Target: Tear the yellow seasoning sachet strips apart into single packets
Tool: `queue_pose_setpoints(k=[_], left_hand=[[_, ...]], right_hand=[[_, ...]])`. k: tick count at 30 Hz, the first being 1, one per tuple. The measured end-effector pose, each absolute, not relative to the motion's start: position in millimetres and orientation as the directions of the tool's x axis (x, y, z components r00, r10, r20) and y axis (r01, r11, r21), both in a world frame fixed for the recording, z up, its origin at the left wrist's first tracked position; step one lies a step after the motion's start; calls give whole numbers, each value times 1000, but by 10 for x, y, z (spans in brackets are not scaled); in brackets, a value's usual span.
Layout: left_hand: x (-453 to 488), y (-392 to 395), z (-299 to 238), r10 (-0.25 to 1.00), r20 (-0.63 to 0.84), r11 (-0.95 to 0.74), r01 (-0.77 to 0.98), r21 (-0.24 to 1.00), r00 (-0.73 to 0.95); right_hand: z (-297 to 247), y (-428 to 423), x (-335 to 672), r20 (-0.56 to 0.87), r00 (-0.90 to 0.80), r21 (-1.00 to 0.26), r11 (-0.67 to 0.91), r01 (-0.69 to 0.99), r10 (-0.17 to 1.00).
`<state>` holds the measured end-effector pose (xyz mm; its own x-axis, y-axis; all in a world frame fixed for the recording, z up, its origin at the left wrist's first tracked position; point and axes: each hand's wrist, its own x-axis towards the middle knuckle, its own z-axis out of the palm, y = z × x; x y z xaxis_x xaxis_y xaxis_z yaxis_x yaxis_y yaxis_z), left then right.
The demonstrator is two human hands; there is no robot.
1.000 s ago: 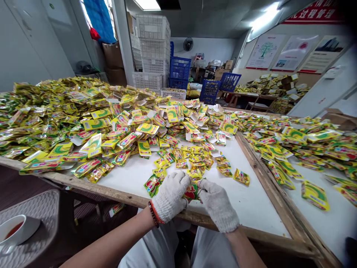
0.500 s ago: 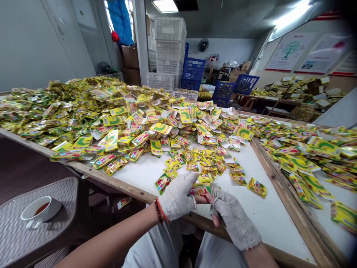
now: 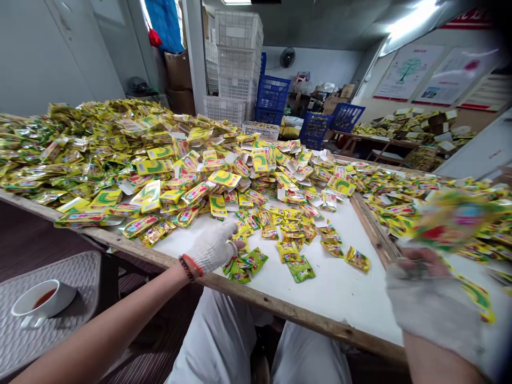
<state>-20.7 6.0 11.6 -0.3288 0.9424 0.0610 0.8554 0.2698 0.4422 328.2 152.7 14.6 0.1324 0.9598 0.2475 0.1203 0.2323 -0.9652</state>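
My left hand [image 3: 213, 246], in a white knit glove, rests on the white table top [image 3: 340, 288] with its fingers bent over small yellow-green sachets [image 3: 244, 265]. Whether it grips any of them I cannot see. My right hand [image 3: 434, 298], also gloved, is far to the right and smeared by motion. It holds up a yellow, green and red packet [image 3: 452, 221] over the neighbouring table. A loose cluster of small sachets [image 3: 294, 240] lies just beyond my left hand, and a large heap of yellow packets [image 3: 120, 154] covers the far left of the table.
A wooden rail [image 3: 372, 226] divides my table from the right table, which is strewn with packets [image 3: 404, 197]. A white cup of red liquid [image 3: 38, 301] sits on a woven chair at the lower left. White and blue crates [image 3: 256, 80] stand at the back.
My hands, together on one packet at the table's front edge, have parted. The right hand swung far right with a packet. The left moved onto the small sachets, and several now lie by it.
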Motion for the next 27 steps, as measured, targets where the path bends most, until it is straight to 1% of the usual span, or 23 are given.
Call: queue_pose_setpoints(k=[1, 2, 3, 4, 5, 6, 7, 8, 10, 12, 13, 15, 16, 17, 18, 19, 21, 23, 24, 27], left_hand=[[-267, 37, 77, 937, 29, 310, 866, 392, -348], [-305, 16, 29, 936, -4, 329, 871, 364, -351], [-322, 0, -22, 940, -28, 329, 876, 353, -341], [-322, -12, -69, 944, -39, 319, 879, 355, -327], [-310, -20, -108, 948, -37, 308, 877, 370, -317], [-291, -25, -133, 949, -27, 297, 867, 399, -313], [-271, -29, -142, 947, -10, 293, 848, 442, -322], [-253, -32, -135, 940, 8, 292, 818, 495, -340], [-229, -36, -84, 925, 38, 270, 726, 633, -377], [-213, -35, -16, 915, 30, 218, 555, 803, -402], [-203, -32, 12, 915, -2, 192, 431, 882, -403], [-169, -15, 36, 921, -86, 160, 167, 973, -380], [-144, -1, 30, 922, -122, 152, 52, 987, -368], [-113, 16, 12, 921, -149, 144, -40, 989, -360], [-77, 36, -13, 917, -166, 136, -107, 985, -362], [-38, 58, -43, 912, -177, 129, -151, 980, -371], [44, 103, -102, 902, -179, 115, -182, 977, -392], [115, 143, -138, 896, -153, 103, -141, 985, -417], [142, 160, -142, 899, -131, 96, -105, 990, -417], [193, 193, -107, 922, -57, 70, 20, 997, -384]], right_hand=[[155, 1569, 3343, 213, 171, -973, 225, -51, 962], [145, 1582, 3347, 152, 149, -974, 174, -147, 977], [118, 1569, 3293, 95, 105, -974, 114, -197, 990], [77, 1537, 3191, 51, 45, -985, 57, -160, 998], [27, 1497, 3055, 25, -26, -999, 24, -39, 999], [-25, 1459, 2900, 19, -120, -991, 34, 126, 993], [-75, 1432, 2742, 31, -216, -948, 97, 302, 976], [-120, 1421, 2592, 60, -307, -865, 203, 458, 950], [-190, 1449, 2344, 105, -425, -617, 394, 681, 899], [-237, 1513, 2175, 108, -459, -389, 462, 797, 882], [-256, 1542, 2115, 96, -460, -313, 465, 828, 883], [-286, 1571, 2028, 93, -476, -237, 484, 842, 874], [-297, 1566, 1999, 118, -496, -234, 510, 828, 860], [-305, 1548, 1979, 155, -508, -259, 531, 807, 847], [-309, 1518, 1968, 188, -510, -315, 544, 778, 839], [-309, 1479, 1967, 209, -507, -405, 546, 734, 836], [-299, 1386, 1987, 202, -499, -633, 501, 590, 843], [-285, 1293, 2028, 139, -526, -823, 394, 410, 839], [-281, 1253, 2051, 102, -549, -882, 330, 335, 830], [-284, 1170, 2109, -3, -577, -966, 148, 214, 817]])
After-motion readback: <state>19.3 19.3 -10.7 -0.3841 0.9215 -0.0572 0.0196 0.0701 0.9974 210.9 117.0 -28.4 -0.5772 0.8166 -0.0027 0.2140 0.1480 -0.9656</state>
